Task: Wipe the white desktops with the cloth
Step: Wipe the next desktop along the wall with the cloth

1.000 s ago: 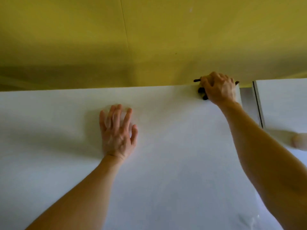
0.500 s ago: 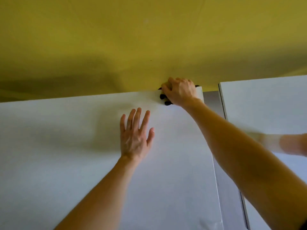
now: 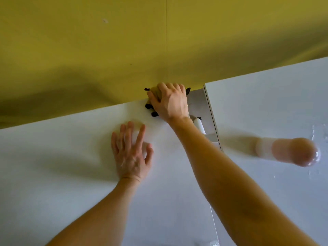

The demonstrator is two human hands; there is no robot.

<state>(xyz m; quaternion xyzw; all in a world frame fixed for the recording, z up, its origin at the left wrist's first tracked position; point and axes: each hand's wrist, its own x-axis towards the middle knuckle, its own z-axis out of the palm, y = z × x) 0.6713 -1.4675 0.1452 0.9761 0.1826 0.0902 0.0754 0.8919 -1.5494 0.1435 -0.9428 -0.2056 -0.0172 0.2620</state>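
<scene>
White desktop (image 3: 53, 166) bears the flat, spread left hand (image 3: 131, 153); right hand (image 3: 170, 102) presses the cloth (image 3: 154, 94), fingers curled.

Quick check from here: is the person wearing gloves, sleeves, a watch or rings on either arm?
Nothing worn that shows. The left hand and right hand are bare, with no gloves and no visible rings. Both forearms are uncovered as far as the frame's lower edge, so no sleeve or cuff appears, and neither wrist carries a watch or band. No markings stand out.
</scene>
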